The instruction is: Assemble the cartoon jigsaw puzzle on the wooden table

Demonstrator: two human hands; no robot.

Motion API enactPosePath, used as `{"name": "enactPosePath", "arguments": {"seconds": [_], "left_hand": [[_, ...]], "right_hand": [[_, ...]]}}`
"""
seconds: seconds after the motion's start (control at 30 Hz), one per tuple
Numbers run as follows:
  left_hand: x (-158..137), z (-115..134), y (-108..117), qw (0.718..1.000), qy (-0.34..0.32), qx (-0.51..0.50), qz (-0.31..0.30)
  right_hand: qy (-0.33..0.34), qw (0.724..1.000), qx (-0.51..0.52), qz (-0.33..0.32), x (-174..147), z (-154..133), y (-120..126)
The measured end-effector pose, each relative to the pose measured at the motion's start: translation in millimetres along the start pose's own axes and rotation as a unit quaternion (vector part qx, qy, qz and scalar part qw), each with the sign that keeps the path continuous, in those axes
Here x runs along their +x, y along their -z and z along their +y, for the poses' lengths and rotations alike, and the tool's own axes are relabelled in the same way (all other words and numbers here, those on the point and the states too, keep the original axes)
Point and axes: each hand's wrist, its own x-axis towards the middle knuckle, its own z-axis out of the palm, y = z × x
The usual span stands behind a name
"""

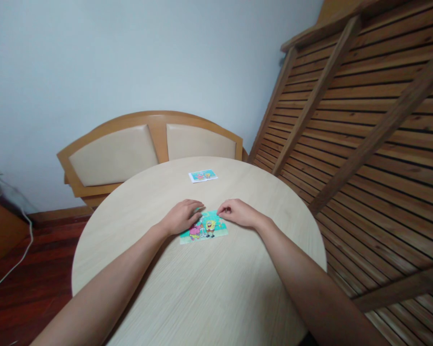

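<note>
A flat teal cartoon picture point(210, 228), apparently a jigsaw puzzle, lies on the round table with a yellow square figure and a pink figure on it. My left hand point(183, 216) rests over its upper left part, fingers stretched out and covering that corner. At the upper right edge, my right hand point(238, 212) has thumb and forefinger pinched together by the puzzle. Whatever may be between those fingertips is too small to make out. Farther back lies a small white-edged sheet or booklet point(203, 176) bearing a similar cartoon picture.
The pale wood-grain table point(202, 288) has a rounded edge. Behind it stands a wooden headboard point(160, 115) with cream panels, against a light wall. A slatted wooden frame point(346, 125) leans close on the right. A white cable point(31, 235) hangs at the left.
</note>
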Motion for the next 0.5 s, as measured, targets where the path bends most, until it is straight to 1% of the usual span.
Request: {"name": "enactPosePath", "arguments": {"seconds": [0.07, 0.17, 0.4, 0.5], "left_hand": [[-1.7, -9.2, 1.0, 0.999, 0.029, 0.017, 0.006], [-2.3, -16.7, 1.3, 0.999, 0.046, 0.03, 0.002], [3.5, -8.9, 0.3, 0.996, 0.08, 0.049, 0.013], [5.4, -7.2, -2.0, 0.995, 0.093, 0.029, 0.019]], "right_hand": [[0.005, 1.0, 0.003, -0.004, -0.3, 0.3, 0.6], [0.007, 1.0, 0.004, -0.019, -0.5, 0.2, 0.8], [0.011, 1.0, -0.007, -0.025, -0.8, -2.5, 1.4], [0.007, 1.0, -0.009, -0.02, -0.9, -3.6, 1.7]]}}
